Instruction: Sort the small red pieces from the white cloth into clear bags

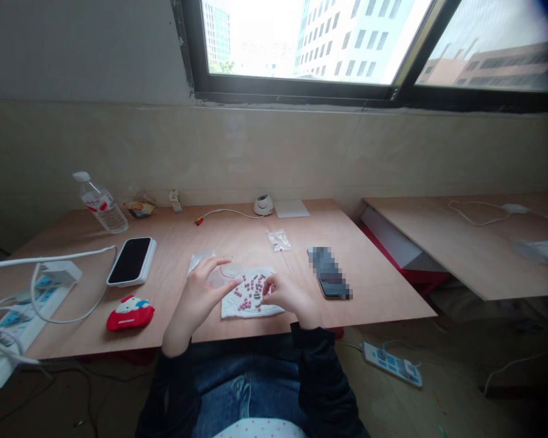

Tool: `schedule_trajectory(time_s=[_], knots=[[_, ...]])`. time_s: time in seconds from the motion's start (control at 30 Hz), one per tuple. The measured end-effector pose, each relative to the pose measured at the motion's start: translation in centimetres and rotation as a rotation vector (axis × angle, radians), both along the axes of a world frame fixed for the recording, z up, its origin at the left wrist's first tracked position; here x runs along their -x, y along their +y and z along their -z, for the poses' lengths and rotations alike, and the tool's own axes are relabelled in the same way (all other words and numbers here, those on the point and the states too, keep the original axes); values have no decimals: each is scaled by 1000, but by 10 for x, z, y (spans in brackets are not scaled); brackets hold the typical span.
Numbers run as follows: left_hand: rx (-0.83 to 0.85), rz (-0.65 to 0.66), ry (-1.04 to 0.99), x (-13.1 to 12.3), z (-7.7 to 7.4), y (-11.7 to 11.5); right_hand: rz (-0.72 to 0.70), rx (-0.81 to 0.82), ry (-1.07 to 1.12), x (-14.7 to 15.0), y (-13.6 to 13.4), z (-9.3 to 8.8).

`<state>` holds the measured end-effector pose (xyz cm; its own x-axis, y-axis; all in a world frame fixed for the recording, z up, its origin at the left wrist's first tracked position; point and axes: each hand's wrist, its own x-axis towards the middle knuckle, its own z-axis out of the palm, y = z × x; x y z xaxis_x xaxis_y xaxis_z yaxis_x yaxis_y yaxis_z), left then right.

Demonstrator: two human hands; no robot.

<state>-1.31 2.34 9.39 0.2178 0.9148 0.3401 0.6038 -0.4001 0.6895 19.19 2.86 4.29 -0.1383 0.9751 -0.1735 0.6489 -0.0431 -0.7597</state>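
Observation:
My left hand (pixel 201 289) is raised over the near part of the table, thumb and fingers apart in a C shape. Close by its fingertips a thin reddish strand shows against a clear plastic piece (pixel 218 278); whether the hand touches the strand is unclear. My right hand (pixel 285 297) hovers at the right side of a white tissue (pixel 231 312), its thumb and finger pinched together. What the pinch holds, if anything, is too small to name. Several pink beads (pixel 245 303) and a few small metallic-looking pieces (pixel 257 295) lie on the tissue.
Around them are a small clear bag (pixel 279 240), a phone (pixel 331 277), a white-cased device (pixel 132 261) and a red pouch (pixel 130 314). A water bottle (pixel 103 207), a dome camera (pixel 263 205) and a power strip (pixel 36 310) with cables stand farther out.

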Motion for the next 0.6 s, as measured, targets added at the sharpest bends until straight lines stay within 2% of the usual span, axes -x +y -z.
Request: schedule_trajectory(time_s=[0.13,0.6], knots=[[-3,-3,-35,-5,-3,-1,-44,154,-124,4,3,14],[40,-34,-54,-1,0,-1,2,62,-290,24,8,29]])
